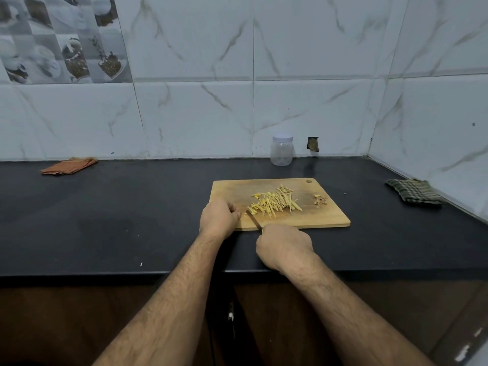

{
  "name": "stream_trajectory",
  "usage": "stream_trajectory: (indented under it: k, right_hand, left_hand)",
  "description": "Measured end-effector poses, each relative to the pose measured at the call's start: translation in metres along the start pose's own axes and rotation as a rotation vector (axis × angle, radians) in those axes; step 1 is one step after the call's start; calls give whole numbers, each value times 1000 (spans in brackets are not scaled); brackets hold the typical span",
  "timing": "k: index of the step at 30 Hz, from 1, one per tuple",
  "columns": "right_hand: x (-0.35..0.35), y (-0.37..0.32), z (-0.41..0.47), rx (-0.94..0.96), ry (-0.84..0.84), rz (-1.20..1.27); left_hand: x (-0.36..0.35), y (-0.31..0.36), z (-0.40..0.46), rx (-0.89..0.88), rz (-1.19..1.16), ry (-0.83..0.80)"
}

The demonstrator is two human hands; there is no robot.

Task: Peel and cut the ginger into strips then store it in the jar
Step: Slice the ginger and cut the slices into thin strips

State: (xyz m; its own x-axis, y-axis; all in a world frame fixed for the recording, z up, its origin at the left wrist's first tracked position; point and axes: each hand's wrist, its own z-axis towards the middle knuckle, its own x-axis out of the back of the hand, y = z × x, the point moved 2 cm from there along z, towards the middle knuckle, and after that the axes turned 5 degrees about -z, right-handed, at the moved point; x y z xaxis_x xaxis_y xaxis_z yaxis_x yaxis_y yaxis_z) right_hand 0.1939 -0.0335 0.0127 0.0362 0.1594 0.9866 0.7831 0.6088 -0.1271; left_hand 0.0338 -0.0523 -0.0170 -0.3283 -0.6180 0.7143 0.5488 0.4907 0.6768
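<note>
Wooden cutting board [327, 217] lies on the black counter [105, 220], and both your forearms reach over the counter's front edge to it. Your right hand [284, 245] curls around the handle of a knife [254, 221], whose blade angles up-left across the board's near left part. Your left hand [219, 216] rests knuckles-up at the board's left edge with fingers curled beside the blade tip; whether it pinches anything, you cannot tell. Ginger strips [274, 202] lie heaped mid-board, with a few scraps [320, 200] apart on the right. Behind the board, the lidded clear jar [281, 149] stands against the wall.
</note>
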Motion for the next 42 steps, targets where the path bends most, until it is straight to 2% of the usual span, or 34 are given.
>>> stream_trajectory:
  k: [6,13,21,26,31,34,42]
  right_hand:
    - [0,-4,9,34,2,-51]
    - [16,15,27,-26,25,-68]
    - [13,6,28,18,38,-34]
    - [12,13,33,-29,93,0]
    - [3,9,35,1,108,80]
    - [0,10,38,10,142,113]
    - [-9,15,43,12,196,142]
  left_hand:
    - [-1,-10,-3,-27,-57,119]
    - [-1,-7,-12,-63,-112,209]
    - [4,-11,-14,12,-216,372]
    - [5,-13,-3,26,-148,329]
    - [6,-6,25,4,136,163]
    - [6,-7,39,-8,223,56]
    - [6,1,38,-34,255,10]
